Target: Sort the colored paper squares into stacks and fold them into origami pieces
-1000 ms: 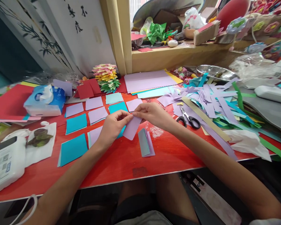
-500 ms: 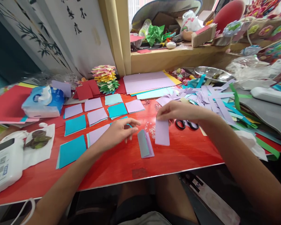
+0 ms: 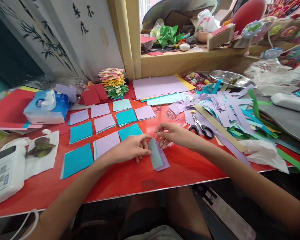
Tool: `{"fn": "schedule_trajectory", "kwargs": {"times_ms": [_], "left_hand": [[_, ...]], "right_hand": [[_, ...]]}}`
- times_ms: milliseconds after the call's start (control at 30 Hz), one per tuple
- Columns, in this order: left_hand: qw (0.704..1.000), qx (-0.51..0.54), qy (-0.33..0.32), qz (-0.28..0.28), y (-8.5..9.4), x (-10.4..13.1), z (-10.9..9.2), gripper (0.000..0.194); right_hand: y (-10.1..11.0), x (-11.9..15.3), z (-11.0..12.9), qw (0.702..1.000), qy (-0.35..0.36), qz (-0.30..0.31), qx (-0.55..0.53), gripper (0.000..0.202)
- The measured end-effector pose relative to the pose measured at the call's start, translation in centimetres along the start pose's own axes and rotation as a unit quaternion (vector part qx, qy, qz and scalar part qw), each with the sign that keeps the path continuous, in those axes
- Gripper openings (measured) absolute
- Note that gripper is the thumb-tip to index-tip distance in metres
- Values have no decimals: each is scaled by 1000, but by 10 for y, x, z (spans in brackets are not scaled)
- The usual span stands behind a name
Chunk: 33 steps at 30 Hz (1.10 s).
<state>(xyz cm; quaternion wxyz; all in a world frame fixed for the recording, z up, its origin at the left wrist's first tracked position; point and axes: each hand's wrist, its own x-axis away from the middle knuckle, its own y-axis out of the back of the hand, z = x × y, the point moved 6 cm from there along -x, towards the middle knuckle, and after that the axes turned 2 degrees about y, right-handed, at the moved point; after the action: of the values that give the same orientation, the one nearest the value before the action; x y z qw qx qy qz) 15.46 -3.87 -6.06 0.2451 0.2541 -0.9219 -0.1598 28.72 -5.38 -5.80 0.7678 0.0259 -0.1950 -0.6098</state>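
Note:
My left hand (image 3: 137,145) is beside a folded light-blue paper (image 3: 155,155), its loosely bent fingers at the left edge. Under and to the right of that piece lies folded lavender paper (image 3: 164,162). At the top end of the folded papers is my right hand (image 3: 168,134), with curved fingers apart and nothing plainly held between them. Its lower fingertips partly hide the lavender paper's top. Left of my hands are rows of square paper stacks, including a lavender stack (image 3: 107,145) and a teal stack (image 3: 78,160).
Black-handled scissors (image 3: 201,128) lie right of my hands, by a heap of paper strips (image 3: 223,105). Large lavender sheets (image 3: 160,87) are at the back. A tissue pack (image 3: 47,106) and a layered paper-folded piece (image 3: 113,83) stand at the left and back.
My right hand has moved left and down to the folded papers; the lavender piece it held is no longer raised. My left hand has moved slightly right and down, to the light-blue piece.

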Motion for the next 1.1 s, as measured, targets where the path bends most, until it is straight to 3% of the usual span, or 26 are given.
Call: {"fn": "schedule_trajectory", "kwargs": {"times_ms": [67, 267, 467, 633, 800, 967, 1100], "left_hand": [[1000, -4, 1, -15, 0, -1, 0, 36], [998, 0, -25, -55, 2, -1, -4, 16], [974, -14, -143, -176, 18, 6, -21, 12], [954, -37, -191, -229, 18, 10, -25, 13], [949, 15, -207, -237, 17, 9, -25, 35], [933, -40, -222, -279, 19, 12, -26, 31], [937, -69, -232, -252, 14, 11, -26, 34]], "right_hand": [[7, 9, -1, 1000, 7, -27, 0, 3], [19, 39, -8, 994, 31, -76, 72, 29], [31, 47, -8, 979, 46, -135, 144, 38], [20, 43, 6, 966, 89, -127, 206, 15], [7, 38, 9, 971, 111, -142, 157, 14], [-1, 29, 0, 974, 121, -128, 141, 12], [-4, 26, -3, 969, 117, -134, 170, 15]]}}
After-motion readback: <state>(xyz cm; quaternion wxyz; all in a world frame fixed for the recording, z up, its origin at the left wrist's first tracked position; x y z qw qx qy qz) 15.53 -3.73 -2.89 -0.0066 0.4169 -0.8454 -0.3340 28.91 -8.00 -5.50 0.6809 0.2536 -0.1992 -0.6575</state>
